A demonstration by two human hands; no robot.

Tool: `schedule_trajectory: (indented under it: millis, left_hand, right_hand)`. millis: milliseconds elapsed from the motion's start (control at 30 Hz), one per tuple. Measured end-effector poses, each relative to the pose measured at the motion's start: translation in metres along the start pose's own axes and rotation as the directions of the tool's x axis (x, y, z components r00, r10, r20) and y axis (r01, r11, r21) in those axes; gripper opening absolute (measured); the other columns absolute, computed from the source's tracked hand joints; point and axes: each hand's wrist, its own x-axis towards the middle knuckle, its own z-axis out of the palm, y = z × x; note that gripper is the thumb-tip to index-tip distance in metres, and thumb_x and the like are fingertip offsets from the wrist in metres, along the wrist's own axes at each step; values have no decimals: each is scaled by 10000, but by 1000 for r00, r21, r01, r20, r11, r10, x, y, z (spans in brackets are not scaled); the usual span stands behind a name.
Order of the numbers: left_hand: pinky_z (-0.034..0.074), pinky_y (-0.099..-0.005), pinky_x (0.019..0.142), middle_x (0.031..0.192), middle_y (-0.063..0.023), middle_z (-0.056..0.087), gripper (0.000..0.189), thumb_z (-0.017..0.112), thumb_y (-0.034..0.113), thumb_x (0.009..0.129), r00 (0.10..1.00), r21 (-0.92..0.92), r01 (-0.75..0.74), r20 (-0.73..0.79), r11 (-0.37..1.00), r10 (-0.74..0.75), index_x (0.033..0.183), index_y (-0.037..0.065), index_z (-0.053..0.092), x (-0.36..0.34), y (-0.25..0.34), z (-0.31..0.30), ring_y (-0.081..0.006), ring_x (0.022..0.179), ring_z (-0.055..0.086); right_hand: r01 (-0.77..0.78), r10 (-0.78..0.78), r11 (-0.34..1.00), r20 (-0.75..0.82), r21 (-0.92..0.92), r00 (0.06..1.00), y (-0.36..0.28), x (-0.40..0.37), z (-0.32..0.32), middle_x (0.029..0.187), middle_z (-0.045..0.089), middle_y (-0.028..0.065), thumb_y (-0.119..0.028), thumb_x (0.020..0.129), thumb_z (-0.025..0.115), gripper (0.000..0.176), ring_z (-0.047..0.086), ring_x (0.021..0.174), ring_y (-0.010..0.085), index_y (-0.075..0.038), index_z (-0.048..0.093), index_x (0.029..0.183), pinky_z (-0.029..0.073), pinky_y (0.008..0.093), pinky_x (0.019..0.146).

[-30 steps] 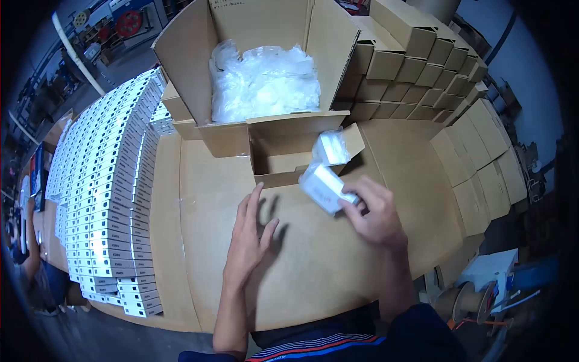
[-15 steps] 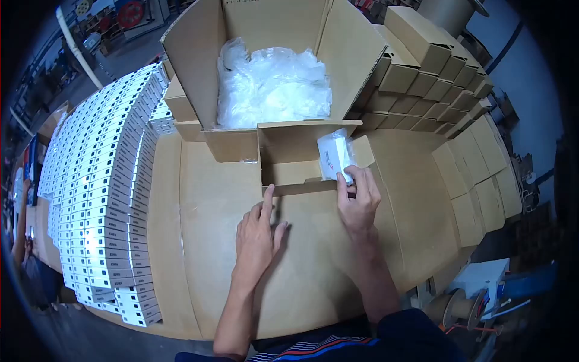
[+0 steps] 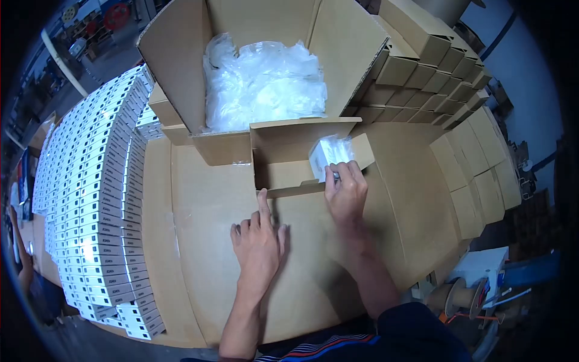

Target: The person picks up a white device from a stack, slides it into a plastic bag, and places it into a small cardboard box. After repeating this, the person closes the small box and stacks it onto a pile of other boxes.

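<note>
The right hand (image 3: 345,194) is clamped on a white packet (image 3: 329,155) at the open mouth of the small carton (image 3: 283,172). The left hand (image 3: 259,241) is laid flat, fingers spread, on the counter (image 3: 199,241). If tilted, the packet could be caught on the side flap (image 3: 364,151).

We see bare cardboard tabletop (image 3: 205,241) at lower centre; white boxes (image 3: 96,199) wall the left, brown cartons (image 3: 476,175) the right.
</note>
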Motion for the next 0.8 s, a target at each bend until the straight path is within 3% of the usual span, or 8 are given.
schedule_trajectory:
  millis: [100, 200, 333, 500, 533, 600, 700, 800]
  left_hand:
    - [484, -553, 955, 1025, -125, 702, 957, 740, 254, 914, 999, 3, 32, 44, 999, -32, 1654, 51, 169, 2, 5, -1, -323, 915, 671]
    - [485, -550, 948, 1037, -136, 700, 960, 742, 253, 909, 999, -49, 12, 30, 999, -10, 1649, 33, 170, 0, 5, 1, -335, 916, 671]
    - [484, -523, 943, 1075, -147, 690, 913, 742, 246, 907, 998, -175, -1, 55, 985, 11, 1624, -1, 233, -14, 3, -4, -340, 940, 660]
    - [476, -525, 1005, 1093, -132, 670, 804, 730, 206, 912, 936, -289, -31, -343, 957, -74, 1599, 48, 341, -71, -30, -31, -293, 1009, 654]
    - [473, -525, 1018, 1095, -129, 666, 788, 727, 196, 914, 922, -279, -26, -378, 960, -85, 1597, 61, 356, -86, -38, -46, -283, 1024, 653]
    - [480, -498, 1039, 1098, -137, 660, 640, 734, 68, 866, 868, -298, 39, -463, 954, -180, 1469, 64, 519, -125, -59, -81, -298, 1064, 651]
    - [498, -472, 1024, 1119, -157, 658, 527, 730, -27, 809, 724, -278, 115, -634, 954, -272, 1318, 26, 608, -176, -85, -105, -330, 1084, 646]
    - [504, -451, 1027, 1212, -156, 645, 542, 755, -52, 757, 590, -153, 268, -754, 951, -288, 1277, 40, 630, -199, -117, -138, -354, 1160, 620]
  right_hand:
    - [-66, 70, 991, 36, -116, 997, -7, -5, 1, 1052, 633, 169, -74, 931, 683, 70, 637, 969, 375, -6, 667, 928, 528, 482, 812]
    - [56, -63, 978, -29, -202, 998, -2, -6, 0, 1186, 631, 168, -104, 960, 646, 105, 607, 1067, 379, -6, 681, 973, 516, 471, 905]
    - [16, 33, 970, 198, -241, 980, -6, -23, -18, 1551, 448, 184, -206, 1021, 579, 389, 513, 1305, 416, -13, 614, 1357, 430, 498, 1101]
    - [35, 83, 929, 297, -369, 951, 16, -31, -6, 1686, 169, 273, -316, 1094, 446, 584, 303, 1475, 498, -39, 347, 1599, 295, 544, 1194]
    - [120, -67, 926, 157, -357, 985, 19, -40, 7, 1675, 155, 309, -350, 1095, 435, 647, 255, 1496, 516, -46, 247, 1634, 254, 564, 1209]
    - [172, -176, 969, -8, -177, 984, -26, -55, 5, 1668, 172, 318, -376, 1081, 455, 682, 241, 1509, 506, -44, 237, 1636, 210, 567, 1228]
    - [257, -280, 956, 186, 142, 942, -95, -77, 6, 1662, 215, 301, -351, 1039, 523, 710, 245, 1515, 490, -48, 267, 1628, 184, 551, 1243]
    - [373, -561, 802, 371, 468, 740, -192, -88, -1, 1655, 270, 257, -226, 944, 607, 729, 272, 1513, 456, -54, 331, 1597, 194, 533, 1253]
